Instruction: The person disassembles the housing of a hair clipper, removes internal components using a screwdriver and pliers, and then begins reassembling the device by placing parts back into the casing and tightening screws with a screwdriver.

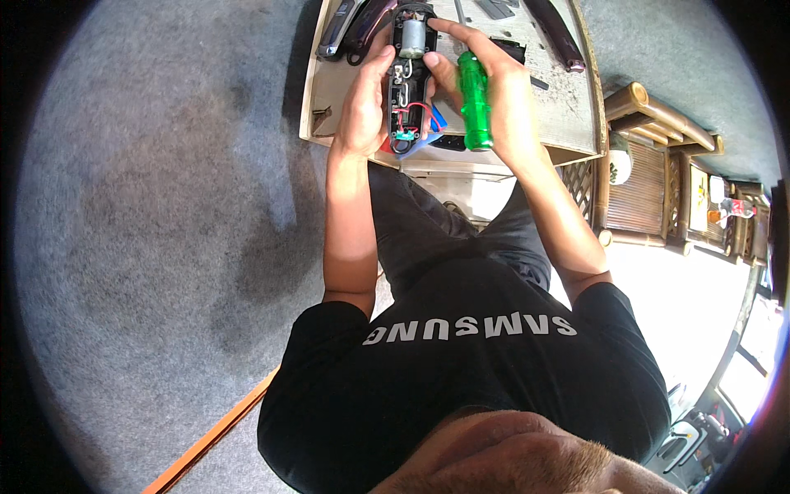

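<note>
An opened hair clipper with a black body shows its insides: a silver motor near the top, red and white wires, and a small green part at the lower end. My left hand is closed around the clipper's left side, thumb along its edge. In my right hand a screwdriver with a green see-through handle is tucked against the palm, handle end toward me. The index finger and thumb of that hand touch the clipper's right side by the motor. Its fingers partly hide the screwdriver's shaft.
The pale worktable carries a purple clipper at right, a silver-and-black clipper at left, and dark loose parts. Something blue lies beneath the held clipper. Bamboo furniture stands to the right, with a bottle farther off.
</note>
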A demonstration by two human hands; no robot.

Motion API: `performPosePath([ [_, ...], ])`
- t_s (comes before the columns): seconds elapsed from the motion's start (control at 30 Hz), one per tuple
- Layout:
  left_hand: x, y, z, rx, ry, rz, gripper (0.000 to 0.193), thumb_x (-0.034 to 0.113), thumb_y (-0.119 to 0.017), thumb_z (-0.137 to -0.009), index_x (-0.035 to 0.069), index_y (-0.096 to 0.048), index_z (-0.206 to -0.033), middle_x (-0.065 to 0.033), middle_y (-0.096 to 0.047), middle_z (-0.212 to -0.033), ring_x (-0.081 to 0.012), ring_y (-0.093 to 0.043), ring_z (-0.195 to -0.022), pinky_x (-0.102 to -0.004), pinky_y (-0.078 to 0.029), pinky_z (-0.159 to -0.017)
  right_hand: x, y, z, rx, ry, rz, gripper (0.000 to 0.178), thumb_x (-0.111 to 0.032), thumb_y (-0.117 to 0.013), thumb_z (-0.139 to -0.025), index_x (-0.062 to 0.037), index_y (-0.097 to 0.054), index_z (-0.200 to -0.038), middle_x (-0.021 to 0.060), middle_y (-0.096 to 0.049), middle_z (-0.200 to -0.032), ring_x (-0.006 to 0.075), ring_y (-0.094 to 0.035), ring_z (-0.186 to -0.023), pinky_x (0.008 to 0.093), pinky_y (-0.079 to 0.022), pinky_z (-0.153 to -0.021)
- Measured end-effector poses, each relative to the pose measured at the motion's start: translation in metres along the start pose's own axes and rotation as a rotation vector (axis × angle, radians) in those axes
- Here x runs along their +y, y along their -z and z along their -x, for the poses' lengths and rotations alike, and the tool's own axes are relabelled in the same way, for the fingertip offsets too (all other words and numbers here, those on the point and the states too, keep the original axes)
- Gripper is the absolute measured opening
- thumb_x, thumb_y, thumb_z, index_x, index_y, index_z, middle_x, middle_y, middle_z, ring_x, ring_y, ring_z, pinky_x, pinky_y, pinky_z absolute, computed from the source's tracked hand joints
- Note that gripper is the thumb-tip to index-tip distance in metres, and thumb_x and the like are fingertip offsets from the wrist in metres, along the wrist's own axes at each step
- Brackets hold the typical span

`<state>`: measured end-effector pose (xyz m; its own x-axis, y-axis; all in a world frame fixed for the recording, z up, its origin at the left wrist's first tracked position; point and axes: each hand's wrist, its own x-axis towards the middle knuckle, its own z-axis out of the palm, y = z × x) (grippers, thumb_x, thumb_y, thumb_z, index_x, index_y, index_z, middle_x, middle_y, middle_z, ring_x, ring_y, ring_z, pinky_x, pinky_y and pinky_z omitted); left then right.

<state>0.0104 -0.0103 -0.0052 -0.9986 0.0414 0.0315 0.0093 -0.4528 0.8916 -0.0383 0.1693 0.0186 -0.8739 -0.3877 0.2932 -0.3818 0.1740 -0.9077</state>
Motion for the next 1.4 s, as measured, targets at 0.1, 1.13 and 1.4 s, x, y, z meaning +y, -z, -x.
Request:
performPosePath([
  [0.1,0.0,-0.003,-0.004,-0.054,-0.119,-0.051,0.055,0.037,-0.038,-0.113,0.012,-0.029,-0.161,-0.0118,-0.063,-0.119,-0.0147,-0.069,-0.077,-0.0285,-0.062,-0.059,0.01,-0.005,-0.008,0.12,0.3,0.152,0.039,-0.019,-0.078,-0.09,-0.0119,-0.07,-0.128,0.0164,-0.073,-0.095,0.0346,-0.072,-0.079,0.0425,-0.057,-0.074],
  [1.13,0.005,-0.013,-0.003,0.034,-0.176,-0.243,0.062,0.038,-0.044,-0.113,0.002,-0.032,-0.161,-0.0112,-0.052,-0.15,-0.0137,-0.054,-0.132,-0.028,-0.046,-0.108,0.015,0.006,-0.017,0.074,0.458,0.315,0.05,-0.025,-0.081,-0.085,-0.013,-0.059,-0.128,0.0136,-0.061,-0.105,0.0412,-0.071,-0.086,0.0515,-0.06,-0.074],
  [1.4,0.007,-0.009,-0.005,0.025,-0.119,-0.253,0.057,0.039,-0.041,-0.113,0.011,-0.034,-0.162,-0.0061,-0.07,-0.11,-0.0044,-0.062,-0.057,-0.0205,-0.05,-0.044,0.016,0.004,-0.015,0.122,0.443,0.323,0.049,-0.027,-0.081,-0.084,-0.0114,-0.059,-0.125,0.014,-0.061,-0.104,0.0416,-0.072,-0.084,0.051,-0.06,-0.072],
])
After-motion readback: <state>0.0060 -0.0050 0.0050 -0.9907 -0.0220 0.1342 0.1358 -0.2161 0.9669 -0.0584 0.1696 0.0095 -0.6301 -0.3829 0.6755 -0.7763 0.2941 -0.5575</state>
